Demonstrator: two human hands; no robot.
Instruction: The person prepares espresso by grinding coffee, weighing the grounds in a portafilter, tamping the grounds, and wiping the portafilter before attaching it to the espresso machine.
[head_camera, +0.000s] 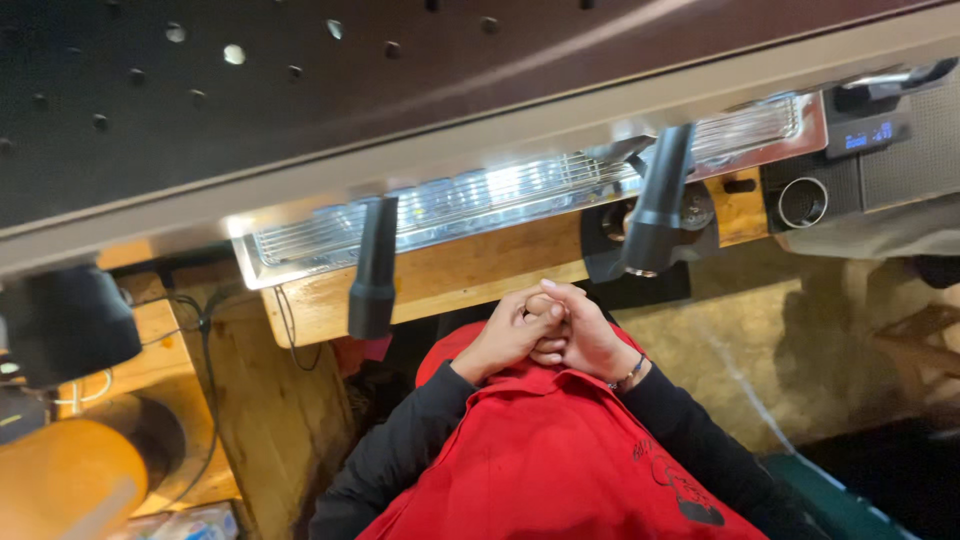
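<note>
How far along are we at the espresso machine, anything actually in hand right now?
Done: two black-handled portafilters sit locked under the machine's metal drip grille. In hand: nothing; left hand and right hand are clasped together against the red apron. No cup is visible.

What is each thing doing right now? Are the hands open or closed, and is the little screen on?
left hand: clasped with the other, holding nothing
right hand: clasped, fingers interlaced
small screen: lit blue
metal drip tray: shiny, nothing on it
black handles: hanging down, untouched
</note>
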